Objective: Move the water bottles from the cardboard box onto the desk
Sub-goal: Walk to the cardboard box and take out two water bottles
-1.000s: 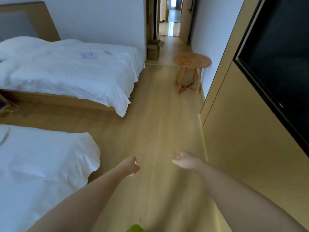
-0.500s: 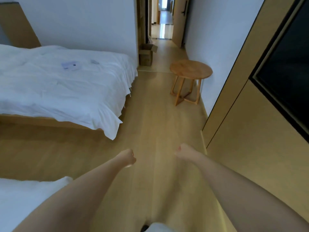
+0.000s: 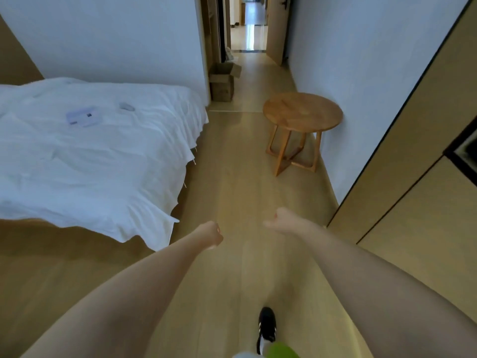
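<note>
Your left hand has its fingers curled into a fist around nothing, and your right hand is curled the same way, also empty, though its fingertips are turned out of sight. Both hang over bare floor. The cardboard box stands open far ahead by the doorway; its contents are hidden.

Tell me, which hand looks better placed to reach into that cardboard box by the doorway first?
Neither yet, perhaps slightly the left. Both the left hand and right hand are curled, hold nothing, and are far from the cardboard box. The box stands left of the walkway against the wall corner, nearer the left hand's side.
</note>
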The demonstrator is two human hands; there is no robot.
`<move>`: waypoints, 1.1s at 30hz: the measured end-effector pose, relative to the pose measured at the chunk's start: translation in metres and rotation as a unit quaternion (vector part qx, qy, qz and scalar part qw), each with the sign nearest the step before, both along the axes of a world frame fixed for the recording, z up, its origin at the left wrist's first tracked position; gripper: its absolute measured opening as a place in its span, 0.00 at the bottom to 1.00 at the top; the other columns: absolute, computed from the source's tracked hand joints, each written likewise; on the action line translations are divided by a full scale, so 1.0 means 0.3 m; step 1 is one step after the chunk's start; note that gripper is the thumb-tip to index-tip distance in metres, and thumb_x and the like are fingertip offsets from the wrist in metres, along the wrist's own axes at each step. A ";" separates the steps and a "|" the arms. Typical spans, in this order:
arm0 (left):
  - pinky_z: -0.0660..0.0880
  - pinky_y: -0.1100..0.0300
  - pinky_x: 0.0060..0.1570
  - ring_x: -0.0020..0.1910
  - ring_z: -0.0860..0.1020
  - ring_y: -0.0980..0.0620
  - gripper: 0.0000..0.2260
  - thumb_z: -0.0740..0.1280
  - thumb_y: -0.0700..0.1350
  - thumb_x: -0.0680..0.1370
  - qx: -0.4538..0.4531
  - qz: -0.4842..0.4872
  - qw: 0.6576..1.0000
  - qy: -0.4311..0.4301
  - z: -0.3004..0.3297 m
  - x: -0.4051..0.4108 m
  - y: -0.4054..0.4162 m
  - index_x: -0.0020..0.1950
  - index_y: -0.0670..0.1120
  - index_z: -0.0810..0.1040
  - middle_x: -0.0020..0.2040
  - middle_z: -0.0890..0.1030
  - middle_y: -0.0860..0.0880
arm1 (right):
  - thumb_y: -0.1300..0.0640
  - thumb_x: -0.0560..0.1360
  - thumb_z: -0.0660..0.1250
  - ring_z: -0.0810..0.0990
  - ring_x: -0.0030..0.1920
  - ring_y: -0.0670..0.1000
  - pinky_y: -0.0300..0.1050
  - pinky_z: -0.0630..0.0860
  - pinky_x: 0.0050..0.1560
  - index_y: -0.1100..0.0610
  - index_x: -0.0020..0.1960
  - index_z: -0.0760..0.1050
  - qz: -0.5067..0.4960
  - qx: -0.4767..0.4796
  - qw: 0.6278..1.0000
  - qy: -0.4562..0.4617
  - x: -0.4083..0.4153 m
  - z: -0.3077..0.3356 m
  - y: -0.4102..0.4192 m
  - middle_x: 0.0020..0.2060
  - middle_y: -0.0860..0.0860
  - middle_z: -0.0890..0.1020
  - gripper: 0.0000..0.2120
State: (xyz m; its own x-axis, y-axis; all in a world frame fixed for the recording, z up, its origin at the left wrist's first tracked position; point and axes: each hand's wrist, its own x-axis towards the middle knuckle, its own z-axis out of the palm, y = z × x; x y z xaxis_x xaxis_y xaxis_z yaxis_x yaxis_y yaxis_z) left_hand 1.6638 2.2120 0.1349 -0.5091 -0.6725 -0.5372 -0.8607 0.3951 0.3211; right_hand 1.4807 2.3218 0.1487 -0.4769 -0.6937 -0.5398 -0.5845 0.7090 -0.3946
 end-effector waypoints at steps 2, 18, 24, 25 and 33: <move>0.72 0.58 0.53 0.54 0.75 0.46 0.13 0.58 0.41 0.80 -0.011 0.004 1.000 -0.010 0.024 -0.128 -0.115 0.61 0.39 0.75 0.57 0.76 0.43 | 0.45 0.79 0.62 0.71 0.67 0.59 0.49 0.70 0.62 0.65 0.71 0.65 -0.003 -0.006 1.000 0.006 -0.129 0.044 -0.129 0.68 0.60 0.71 0.29; 0.71 0.58 0.51 0.54 0.75 0.46 0.15 0.57 0.42 0.81 0.005 -0.011 0.999 -0.033 -0.016 -0.917 -1.050 0.65 0.37 0.71 0.55 0.75 0.43 | 0.43 0.78 0.61 0.76 0.50 0.54 0.49 0.77 0.52 0.59 0.61 0.72 0.021 0.022 0.999 0.038 -0.914 -0.031 -1.031 0.51 0.53 0.76 0.21; 0.72 0.60 0.53 0.59 0.76 0.45 0.14 0.58 0.40 0.81 0.008 -0.013 0.999 -0.046 -0.010 -1.158 -1.528 0.65 0.37 0.71 0.60 0.76 0.41 | 0.42 0.78 0.60 0.77 0.51 0.55 0.49 0.76 0.53 0.56 0.52 0.70 -0.003 0.013 0.999 0.044 -1.150 0.000 -1.463 0.50 0.52 0.77 0.16; 0.72 0.60 0.53 0.58 0.76 0.46 0.14 0.58 0.39 0.81 0.009 -0.024 0.999 -0.048 0.003 -1.205 -1.607 0.65 0.37 0.71 0.59 0.76 0.42 | 0.42 0.78 0.59 0.77 0.52 0.55 0.50 0.76 0.53 0.55 0.51 0.69 -0.007 0.009 0.999 0.041 -1.184 0.009 -1.535 0.50 0.52 0.77 0.16; 0.70 0.61 0.56 0.62 0.74 0.46 0.14 0.59 0.41 0.82 0.011 -0.068 0.997 -0.025 0.033 -1.592 -2.048 0.67 0.40 0.70 0.64 0.74 0.42 | 0.43 0.80 0.58 0.77 0.53 0.54 0.48 0.75 0.53 0.58 0.63 0.71 -0.001 -0.018 0.999 0.038 -1.473 0.040 -2.005 0.55 0.53 0.77 0.21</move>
State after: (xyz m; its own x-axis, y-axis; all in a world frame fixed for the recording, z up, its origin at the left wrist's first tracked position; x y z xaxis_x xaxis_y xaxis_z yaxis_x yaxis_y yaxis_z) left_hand 1.1862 1.5975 0.1448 -0.5664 -0.5867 -0.5787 -0.8153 0.5016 0.2894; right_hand 1.0387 1.7202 0.1607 -0.5172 -0.7110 -0.4764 -0.6128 0.6962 -0.3738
